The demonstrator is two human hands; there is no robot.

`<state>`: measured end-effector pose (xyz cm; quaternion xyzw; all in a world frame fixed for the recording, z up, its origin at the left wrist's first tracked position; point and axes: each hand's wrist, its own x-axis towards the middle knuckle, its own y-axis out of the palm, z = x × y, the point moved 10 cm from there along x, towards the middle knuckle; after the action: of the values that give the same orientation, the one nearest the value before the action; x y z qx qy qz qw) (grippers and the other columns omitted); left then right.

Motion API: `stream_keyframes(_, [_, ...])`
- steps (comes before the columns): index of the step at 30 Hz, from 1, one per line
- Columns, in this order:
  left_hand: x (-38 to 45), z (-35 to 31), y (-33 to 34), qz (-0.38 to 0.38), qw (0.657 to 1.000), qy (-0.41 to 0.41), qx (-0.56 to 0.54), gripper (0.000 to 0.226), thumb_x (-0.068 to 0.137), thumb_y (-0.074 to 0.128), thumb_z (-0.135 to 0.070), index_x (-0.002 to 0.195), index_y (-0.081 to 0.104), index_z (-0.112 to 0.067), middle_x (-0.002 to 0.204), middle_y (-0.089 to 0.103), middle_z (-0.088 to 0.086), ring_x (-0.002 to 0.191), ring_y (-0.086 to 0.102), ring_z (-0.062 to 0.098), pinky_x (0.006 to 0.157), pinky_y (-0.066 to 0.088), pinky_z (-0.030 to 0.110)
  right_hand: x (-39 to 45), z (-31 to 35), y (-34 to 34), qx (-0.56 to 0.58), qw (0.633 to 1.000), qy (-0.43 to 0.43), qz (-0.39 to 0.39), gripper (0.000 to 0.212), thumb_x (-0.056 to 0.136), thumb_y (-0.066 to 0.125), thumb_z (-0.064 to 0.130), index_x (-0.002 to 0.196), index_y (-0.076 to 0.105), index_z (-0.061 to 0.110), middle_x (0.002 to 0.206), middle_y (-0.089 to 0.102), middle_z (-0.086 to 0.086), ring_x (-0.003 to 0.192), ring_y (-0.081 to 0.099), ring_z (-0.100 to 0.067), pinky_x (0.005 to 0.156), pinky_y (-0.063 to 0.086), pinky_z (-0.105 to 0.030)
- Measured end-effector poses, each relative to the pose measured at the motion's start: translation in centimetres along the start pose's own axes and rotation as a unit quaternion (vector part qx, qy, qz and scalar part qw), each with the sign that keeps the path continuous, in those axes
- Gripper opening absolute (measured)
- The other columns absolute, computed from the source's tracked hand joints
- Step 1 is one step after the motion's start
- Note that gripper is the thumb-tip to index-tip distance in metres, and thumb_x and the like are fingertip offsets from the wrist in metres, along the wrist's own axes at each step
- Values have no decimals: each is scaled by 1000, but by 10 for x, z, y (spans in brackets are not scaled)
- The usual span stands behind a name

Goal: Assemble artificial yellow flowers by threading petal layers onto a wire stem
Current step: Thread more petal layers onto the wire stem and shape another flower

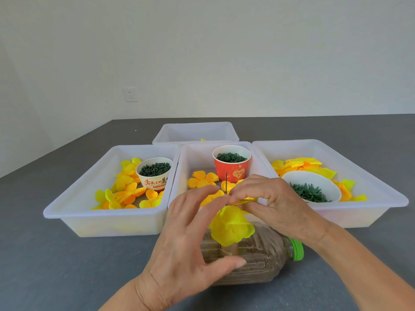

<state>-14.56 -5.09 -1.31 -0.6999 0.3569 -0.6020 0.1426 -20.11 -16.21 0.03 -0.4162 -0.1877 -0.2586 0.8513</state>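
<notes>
A single wide-angle view is given, taken from the person's head and directed forward and slightly downward across a grey table (67, 254). The left hand (190, 239) and the right hand (276, 205) are seen close below the lens, low in the frame at centre. Four white trays (107, 223) are seen a little farther off, and a pale wall (202, 52) with a socket (130, 94) fills the upper half. Straight edges are bent slightly near the borders.
</notes>
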Motion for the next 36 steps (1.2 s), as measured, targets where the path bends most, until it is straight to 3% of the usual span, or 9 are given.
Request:
stream_keyframes(2, [-5,-7,1,-23,999,14,34,73,66,71,-54,127,43,-25,138,39,-3,123,43,18,98,38,39,-1,1,0,-7,1000,-4,1,13,77,69,0,85,75,8,89,71,2,89,61,-4,84,48,-22])
stream_keyframes(6, [-10,-19,-3,-78,993,69,46,42,70,78,-29,99,50,-19,132,45,3,115,48,23,89,43,45,-1,7,-1,-29,999,-21,-10,12,77,68,-1,84,75,6,88,71,0,89,62,-11,83,50,-31])
stream_keyframes(10, [-13,-19,-3,-82,991,89,50,29,73,75,-21,88,51,-18,129,48,5,117,46,22,91,41,44,-3,9,-2,-38,999,-5,-18,22,75,70,-5,90,75,11,93,71,4,93,62,-7,86,49,-25])
stream_keyframes(13, [-14,-15,-5,-85,992,80,51,26,74,72,-18,86,50,-17,129,48,6,116,46,23,93,39,41,-7,-6,-3,13,996,86,7,29,73,66,12,98,71,26,101,68,13,103,58,-1,90,43,-16])
stream_keyframes(15, [-15,-13,-5,-82,992,77,56,24,74,71,-18,86,50,-17,129,48,6,116,46,24,95,38,40,-8,-13,-4,71,988,140,-5,17,77,69,27,94,71,32,99,69,17,99,59,3,88,43,-18])
stream_keyframes(19, [-16,-10,-6,-87,992,73,57,24,71,72,-15,85,52,-17,128,49,6,117,46,24,96,37,38,-4,-20,0,90,973,205,-49,24,69,72,46,79,74,25,86,72,6,73,58,2,76,47,-23])
stream_keyframes(21, [-15,-10,-6,-89,992,72,59,24,70,72,-13,84,53,-17,126,49,6,116,47,24,96,37,38,-3,-20,7,80,972,216,-38,32,62,73,50,78,74,22,88,72,4,80,61,0,73,46,-18])
stream_keyframes(27, [-18,-7,-8,-97,990,75,74,6,75,69,-9,70,66,-9,119,55,7,109,52,27,92,39,42,0,-24,15,76,970,229,-19,4,71,78,25,71,74,23,88,73,0,93,64,-11,78,47,-24])
stream_keyframes(36, [-20,-5,-8,-88,990,75,76,9,75,67,-10,66,68,-10,117,56,6,108,53,26,91,39,45,2,-22,16,57,974,220,2,21,69,80,23,58,65,32,86,72,2,89,64,-10,70,42,-11])
